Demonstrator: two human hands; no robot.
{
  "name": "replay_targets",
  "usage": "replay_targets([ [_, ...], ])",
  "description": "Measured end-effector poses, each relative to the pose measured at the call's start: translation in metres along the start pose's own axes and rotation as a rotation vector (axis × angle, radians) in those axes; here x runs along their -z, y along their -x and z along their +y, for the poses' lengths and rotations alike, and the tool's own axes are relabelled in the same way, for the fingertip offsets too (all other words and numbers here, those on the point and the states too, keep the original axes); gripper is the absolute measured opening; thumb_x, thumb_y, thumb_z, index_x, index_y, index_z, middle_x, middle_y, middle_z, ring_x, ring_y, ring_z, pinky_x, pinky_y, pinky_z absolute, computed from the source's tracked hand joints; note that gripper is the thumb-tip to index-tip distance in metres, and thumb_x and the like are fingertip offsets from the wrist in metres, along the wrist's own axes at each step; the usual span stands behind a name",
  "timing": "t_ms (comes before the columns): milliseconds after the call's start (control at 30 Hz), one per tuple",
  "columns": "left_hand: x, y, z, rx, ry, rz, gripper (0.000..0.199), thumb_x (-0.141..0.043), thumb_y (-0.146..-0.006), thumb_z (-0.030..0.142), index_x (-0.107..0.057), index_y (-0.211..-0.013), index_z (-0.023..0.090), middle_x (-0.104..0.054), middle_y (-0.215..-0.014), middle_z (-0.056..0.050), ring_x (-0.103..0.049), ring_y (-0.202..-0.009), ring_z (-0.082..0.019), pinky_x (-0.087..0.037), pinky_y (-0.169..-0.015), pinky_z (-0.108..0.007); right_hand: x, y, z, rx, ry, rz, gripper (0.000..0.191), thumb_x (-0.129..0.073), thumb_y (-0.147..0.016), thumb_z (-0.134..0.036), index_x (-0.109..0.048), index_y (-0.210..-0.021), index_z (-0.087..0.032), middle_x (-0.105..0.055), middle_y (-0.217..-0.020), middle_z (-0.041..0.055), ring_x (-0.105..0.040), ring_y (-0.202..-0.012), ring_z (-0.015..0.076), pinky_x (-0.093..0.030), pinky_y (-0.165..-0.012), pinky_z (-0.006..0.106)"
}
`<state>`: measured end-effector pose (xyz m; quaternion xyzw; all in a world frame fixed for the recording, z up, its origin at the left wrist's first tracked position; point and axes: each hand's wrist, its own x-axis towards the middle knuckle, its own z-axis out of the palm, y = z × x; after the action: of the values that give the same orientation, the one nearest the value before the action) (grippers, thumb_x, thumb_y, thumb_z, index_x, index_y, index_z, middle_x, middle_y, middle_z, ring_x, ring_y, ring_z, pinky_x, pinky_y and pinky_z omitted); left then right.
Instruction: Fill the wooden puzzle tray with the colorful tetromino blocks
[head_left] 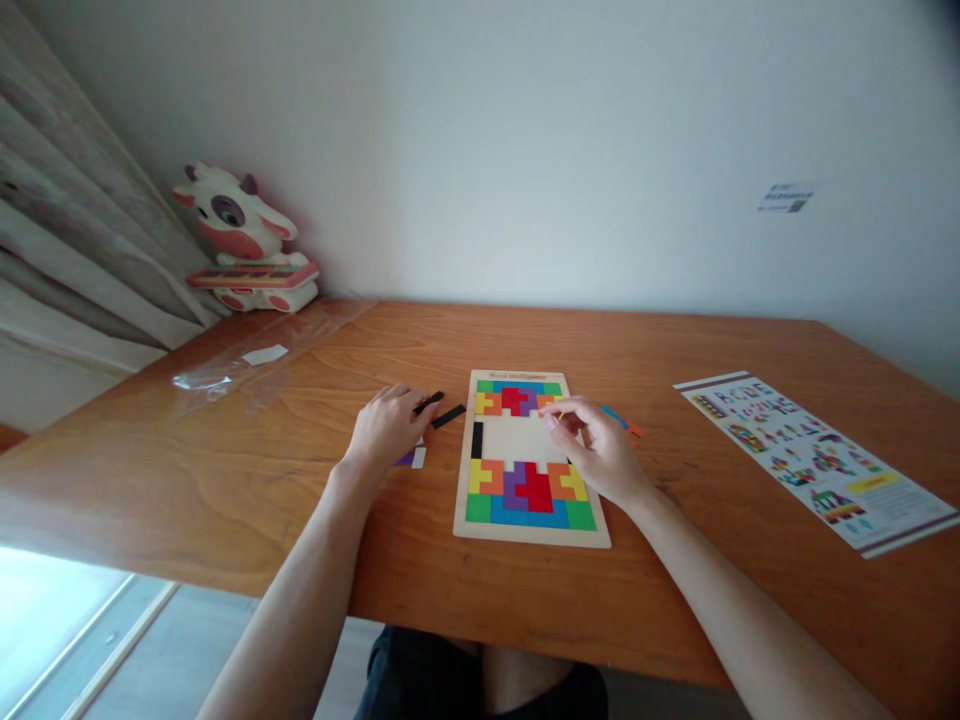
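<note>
A wooden puzzle board lies on the table, with coloured pieces at its top and bottom and a bare band across the middle. One black piece stands upright at the band's left end. My left hand is left of the board, its fingers closed on a black piece. Another black piece lies beside it, above a purple piece and a white one. Over the board's right edge, my right hand pinches at the upper orange pieces; what its fingertips hold is too small to name.
Blue and orange pieces lie right of the board. A printed sheet is on the table's right. Clear plastic wrapping and a cow-shaped toy keyboard are at the back left, near a curtain.
</note>
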<state>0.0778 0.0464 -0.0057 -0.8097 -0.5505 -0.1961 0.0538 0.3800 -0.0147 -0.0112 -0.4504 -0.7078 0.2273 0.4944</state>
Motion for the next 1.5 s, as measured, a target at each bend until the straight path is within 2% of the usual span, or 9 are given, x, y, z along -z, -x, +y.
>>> replay_targets([
  [133,0.019,0.003,-0.009,-0.203,0.280,-0.177,0.030,-0.058,-0.089,0.049,-0.075,-0.089,0.025,-0.068,-0.092,-0.004,-0.063,-0.085,-0.018,-0.049,-0.081,-0.028,0.002,-0.001,0.000,0.005,0.016,0.001,0.016,-0.057,-0.092,-0.035,-0.068,-0.101,-0.027,-0.068,-0.093,0.0040,-0.058,-0.072,0.0167,-0.048,-0.068,0.032],
  [333,0.049,0.007,-0.025,-0.132,0.364,-0.456,0.040,-0.079,-0.064,0.055,-0.076,-0.093,0.028,-0.065,-0.090,-0.002,-0.063,-0.084,-0.018,-0.049,-0.075,-0.027,0.005,-0.005,-0.004,0.022,0.053,0.032,0.015,-0.056,-0.092,-0.035,-0.068,-0.098,-0.027,-0.068,-0.091,0.0038,-0.058,-0.070,0.0160,-0.048,-0.067,0.031],
  [600,0.044,0.001,-0.024,-0.045,0.490,-0.632,0.027,-0.071,-0.072,0.050,-0.076,-0.079,0.025,-0.067,-0.088,-0.004,-0.065,-0.079,-0.018,-0.051,-0.067,-0.024,0.008,-0.005,0.000,0.015,0.065,0.059,0.015,-0.057,-0.092,-0.036,-0.067,-0.098,-0.026,-0.068,-0.088,0.0034,-0.059,-0.069,0.0160,-0.048,-0.064,0.031],
  [767,0.043,-0.004,-0.017,-0.015,0.423,-0.600,0.031,-0.076,-0.065,0.044,-0.076,-0.089,0.025,-0.068,-0.091,-0.002,-0.065,-0.080,-0.018,-0.050,-0.066,-0.024,0.009,-0.005,0.003,0.021,0.086,0.075,0.015,-0.057,-0.092,-0.036,-0.066,-0.098,-0.026,-0.066,-0.084,0.0025,-0.058,-0.067,0.0160,-0.047,-0.065,0.031],
  [900,0.046,-0.009,-0.013,-0.025,0.429,-0.703,0.022,-0.075,-0.067,0.040,-0.076,-0.081,0.024,-0.070,-0.080,-0.001,-0.064,-0.074,-0.018,-0.047,-0.060,-0.023,0.009,-0.005,0.002,0.030,0.091,0.057,0.014,-0.057,-0.092,-0.035,-0.066,-0.097,-0.026,-0.067,-0.086,0.0026,-0.057,-0.066,0.0158,-0.047,-0.064,0.031],
  [1000,0.044,-0.009,-0.013,-0.015,0.495,-0.715,0.022,-0.075,-0.067,0.040,-0.074,-0.079,0.022,-0.070,-0.077,-0.001,-0.064,-0.070,-0.017,-0.045,-0.056,-0.023,0.009,-0.004,0.003,0.034,0.095,0.051,0.013,-0.057,-0.092,-0.034,-0.066,-0.098,-0.026,-0.067,-0.088,0.0030,-0.058,-0.068,0.0156,-0.047,-0.064,0.031],
  [1167,0.038,-0.008,-0.006,-0.011,0.556,-0.635,0.023,-0.069,-0.074,0.042,-0.072,-0.080,0.020,-0.071,-0.078,-0.002,-0.064,-0.071,-0.016,-0.047,-0.061,-0.023,0.009,-0.004,0.004,0.033,0.105,0.045,0.013,-0.058,-0.092,-0.033,-0.066,-0.098,-0.024,-0.066,-0.086,0.0031,-0.057,-0.067,0.0148,-0.047,-0.063,0.030],
  [1300,0.034,-0.015,0.017,0.038,0.672,-0.544,0.027,-0.067,-0.076,0.042,-0.073,-0.088,0.019,-0.075,-0.086,-0.004,-0.067,-0.078,-0.018,-0.051,-0.070,-0.027,0.008,-0.004,0.004,0.049,0.115,0.027,0.014,-0.057,-0.093,-0.033,-0.066,-0.098,-0.023,-0.065,-0.086,0.0035,-0.057,-0.066,0.0140,-0.048,-0.061,0.029],
  [1500,0.016,-0.035,0.052,-0.124,0.668,-0.390,0.028,-0.059,-0.086,0.040,-0.069,-0.102,0.019,-0.074,-0.089,-0.003,-0.067,-0.078,-0.016,-0.051,-0.074,-0.026,0.009,-0.004,0.004,0.058,0.115,0.034,0.011,-0.057,-0.093,-0.030,-0.065,-0.097,-0.023,-0.065,-0.089,0.0037,-0.057,-0.066,0.0137,-0.048,-0.064,0.030],
])
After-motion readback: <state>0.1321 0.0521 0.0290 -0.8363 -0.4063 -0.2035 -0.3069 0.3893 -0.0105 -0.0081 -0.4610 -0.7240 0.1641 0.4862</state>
